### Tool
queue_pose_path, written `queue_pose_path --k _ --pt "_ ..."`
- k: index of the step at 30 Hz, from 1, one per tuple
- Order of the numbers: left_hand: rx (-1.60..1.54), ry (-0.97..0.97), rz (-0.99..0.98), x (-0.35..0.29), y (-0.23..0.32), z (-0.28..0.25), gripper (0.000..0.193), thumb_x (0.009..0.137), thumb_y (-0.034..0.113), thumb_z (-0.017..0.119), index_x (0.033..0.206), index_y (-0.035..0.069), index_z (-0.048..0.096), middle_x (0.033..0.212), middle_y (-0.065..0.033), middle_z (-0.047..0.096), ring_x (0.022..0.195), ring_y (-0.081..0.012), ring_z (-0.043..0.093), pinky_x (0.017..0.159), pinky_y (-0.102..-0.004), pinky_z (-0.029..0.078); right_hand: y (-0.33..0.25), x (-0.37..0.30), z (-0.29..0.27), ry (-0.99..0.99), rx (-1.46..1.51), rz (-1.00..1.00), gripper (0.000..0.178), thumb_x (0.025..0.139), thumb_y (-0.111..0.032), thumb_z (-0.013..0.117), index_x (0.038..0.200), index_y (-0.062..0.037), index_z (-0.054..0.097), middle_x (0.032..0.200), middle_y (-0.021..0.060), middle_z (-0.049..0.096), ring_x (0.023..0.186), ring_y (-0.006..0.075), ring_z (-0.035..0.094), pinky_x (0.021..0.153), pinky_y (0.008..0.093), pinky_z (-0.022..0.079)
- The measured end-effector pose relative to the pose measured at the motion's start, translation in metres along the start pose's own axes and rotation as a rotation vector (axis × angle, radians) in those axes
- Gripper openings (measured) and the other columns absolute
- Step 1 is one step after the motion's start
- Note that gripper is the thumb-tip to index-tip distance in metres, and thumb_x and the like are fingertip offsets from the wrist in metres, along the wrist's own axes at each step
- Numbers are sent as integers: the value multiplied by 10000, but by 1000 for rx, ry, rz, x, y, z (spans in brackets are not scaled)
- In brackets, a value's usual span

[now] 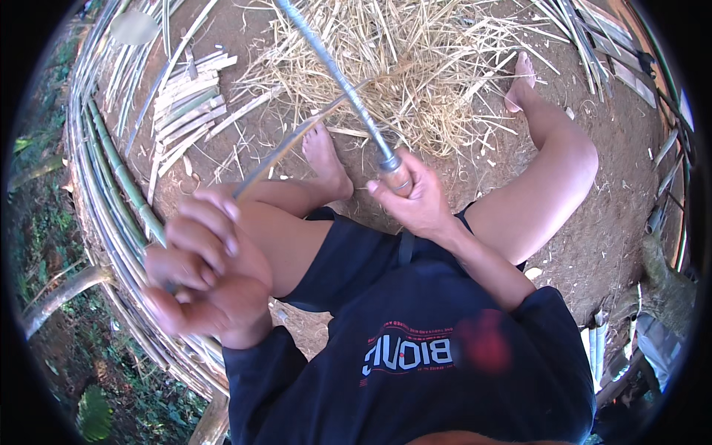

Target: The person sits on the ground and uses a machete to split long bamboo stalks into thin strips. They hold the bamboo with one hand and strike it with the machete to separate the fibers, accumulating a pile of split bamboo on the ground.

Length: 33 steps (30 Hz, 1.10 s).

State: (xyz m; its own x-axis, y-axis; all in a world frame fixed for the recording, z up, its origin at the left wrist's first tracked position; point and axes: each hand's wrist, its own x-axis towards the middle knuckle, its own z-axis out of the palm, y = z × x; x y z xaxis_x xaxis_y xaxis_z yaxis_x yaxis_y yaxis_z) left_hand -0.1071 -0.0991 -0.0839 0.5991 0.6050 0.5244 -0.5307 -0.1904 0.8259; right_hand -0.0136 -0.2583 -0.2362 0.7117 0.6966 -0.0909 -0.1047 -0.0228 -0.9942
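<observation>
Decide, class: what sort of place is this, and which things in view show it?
Probably an outdoor spot for working bamboo or similar cane: bare soil underfoot, a heap of pale shavings, and a stack of split strips to its left.

bright daylight fills the middle, leaving a pale glare on the right thigh [560, 211] and washing out parts of the straw pile [430, 81]. the black shirt [415, 404] reads dark, with a hazy red smudge [483, 341], and the foliage [94, 414] at left is shaded. the left hand [211, 271] looks slightly soft. poles [121, 172] at left bow toward the fisheye's black rim.
</observation>
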Motion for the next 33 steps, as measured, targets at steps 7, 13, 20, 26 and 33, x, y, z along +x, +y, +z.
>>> queue_pose_path --k 7,13,20,26,33 --pt "66 40 218 -49 -9 20 500 982 512 301 650 145 375 559 18 332 555 -135 336 652 -347 357 -11 10 17 -96 -138 -44 161 802 -96 705 812 -34 557 602 40 518 541 100 479 515 284 396" --pt "75 179 277 -66 -14 34 483 949 478 431 610 135 417 505 16 389 466 -124 356 555 -315 432 12 19 10 -137 -235 -2 155 780 -89 700 803 -41 555 568 113 504 498 229 514 486 333 401" --pt "35 130 217 -72 -15 33 483 946 524 405 634 157 393 527 43 314 516 -113 302 616 -298 353 24 24 6 -149 -295 80 158 749 -113 693 800 -58 553 564 158 530 517 347 571 477 390 423" --pt "39 173 206 -76 -12 35 464 941 501 430 628 160 390 525 46 319 509 -111 304 608 -299 359 10 26 10 -151 -346 -48 164 748 -68 697 735 -44 536 556 121 500 474 258 523 468 350 398" --pt "58 357 179 -96 -5 33 452 911 459 480 586 158 391 483 47 338 459 -105 320 559 -283 385 13 30 8 -150 -365 -28 163 737 -44 689 716 -41 528 558 121 489 459 240 534 463 339 394"
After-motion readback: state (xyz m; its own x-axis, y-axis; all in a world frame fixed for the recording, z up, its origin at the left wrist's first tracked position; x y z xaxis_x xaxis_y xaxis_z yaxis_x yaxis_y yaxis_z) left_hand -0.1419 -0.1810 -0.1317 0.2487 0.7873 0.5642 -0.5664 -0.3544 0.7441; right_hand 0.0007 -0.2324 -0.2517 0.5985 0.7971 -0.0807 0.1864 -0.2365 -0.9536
